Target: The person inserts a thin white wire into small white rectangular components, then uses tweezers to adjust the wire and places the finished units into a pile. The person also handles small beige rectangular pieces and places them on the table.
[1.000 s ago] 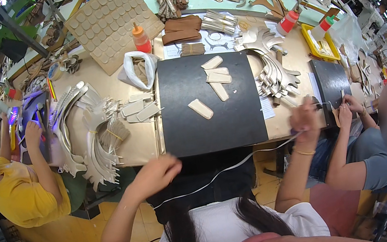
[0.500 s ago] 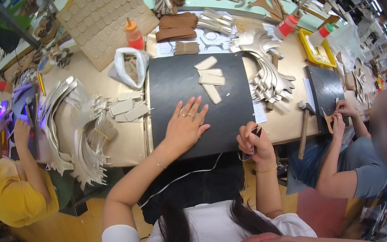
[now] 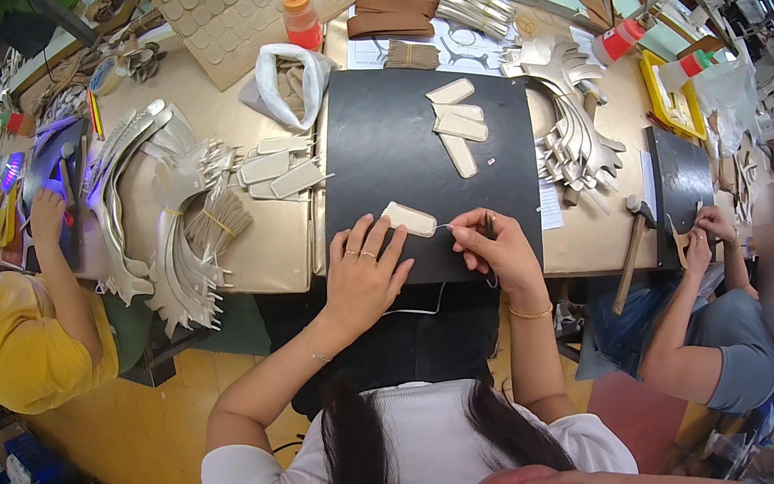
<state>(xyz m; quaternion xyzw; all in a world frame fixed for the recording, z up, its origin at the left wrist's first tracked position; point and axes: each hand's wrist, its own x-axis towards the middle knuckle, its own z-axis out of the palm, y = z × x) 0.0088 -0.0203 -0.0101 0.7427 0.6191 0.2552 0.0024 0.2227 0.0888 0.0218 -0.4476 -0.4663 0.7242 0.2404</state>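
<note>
My left hand (image 3: 361, 282) lies on the black work mat (image 3: 381, 141), fingers apart and stretched out. Its fingertips touch the near end of a cream leather tab (image 3: 412, 219). At the tab's right end, my right hand (image 3: 500, 249) pinches a thin pale strand, which runs from the tab into the thumb and index finger. A small loop shows under that hand; what it belongs to is hidden. Farther up the mat, several similar tabs (image 3: 460, 115) lie partly overlapping.
Left of the mat are more tabs (image 3: 299, 178), bundled curved silver strips (image 3: 178, 265) and a white bag (image 3: 310, 87). Silver pieces (image 3: 586, 155) and a hammer (image 3: 633, 249) lie at right. A glue bottle (image 3: 302, 24) stands behind. Co-workers sit on both sides.
My left hand has slid back and a tab now shows at its fingertips. My right hand has moved up and inward to the tab's end; the dark pointed thing in it no longer shows.
</note>
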